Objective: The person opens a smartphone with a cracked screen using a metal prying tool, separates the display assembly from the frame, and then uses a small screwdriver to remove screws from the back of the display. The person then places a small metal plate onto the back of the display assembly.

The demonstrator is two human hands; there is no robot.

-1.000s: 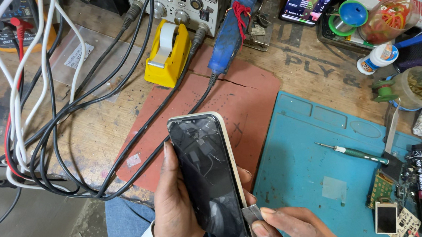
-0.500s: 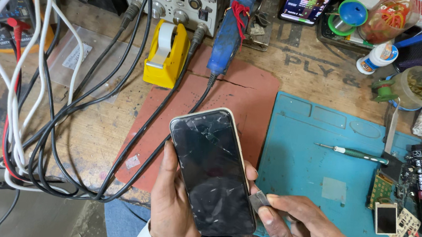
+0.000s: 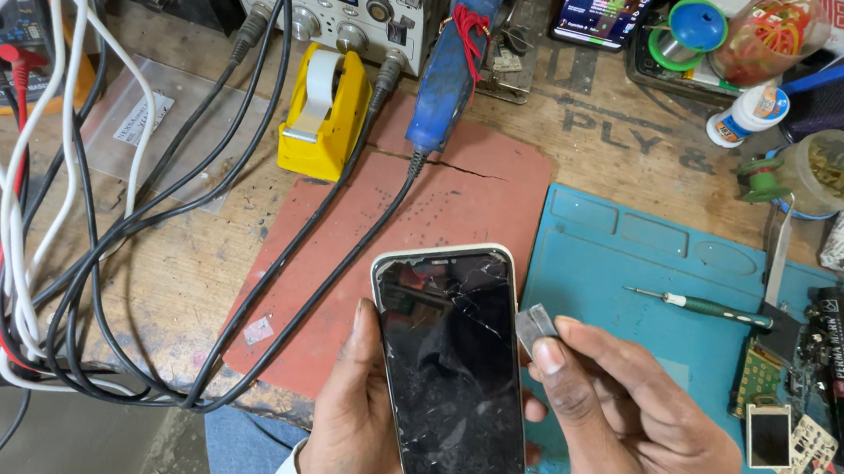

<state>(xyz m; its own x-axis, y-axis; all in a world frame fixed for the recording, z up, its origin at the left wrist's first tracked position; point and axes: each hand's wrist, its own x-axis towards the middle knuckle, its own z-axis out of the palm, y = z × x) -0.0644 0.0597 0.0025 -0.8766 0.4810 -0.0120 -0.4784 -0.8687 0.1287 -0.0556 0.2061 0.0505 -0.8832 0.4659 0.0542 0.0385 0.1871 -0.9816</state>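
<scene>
My left hand [image 3: 351, 432] grips the cracked phone [image 3: 450, 362] above the table [image 3: 168, 277] edge; my right hand [image 3: 628, 424] pinches a thin metal blade [image 3: 535, 328] at its right side; prying seems in hand; next needs a gentle seam entry.

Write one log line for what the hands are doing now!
left hand: holds cracked phone | right hand: pinches small metal blade at phone's edge

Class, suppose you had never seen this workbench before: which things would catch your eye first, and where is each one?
First, the phone with its cracked dark screen, low in the middle, held in the left hand. The right hand pinches a small grey metal blade against the phone's right edge. Behind them, a yellow tape dispenser stands on the wooden bench, and a tangle of black and white cables fills the left side.
</scene>
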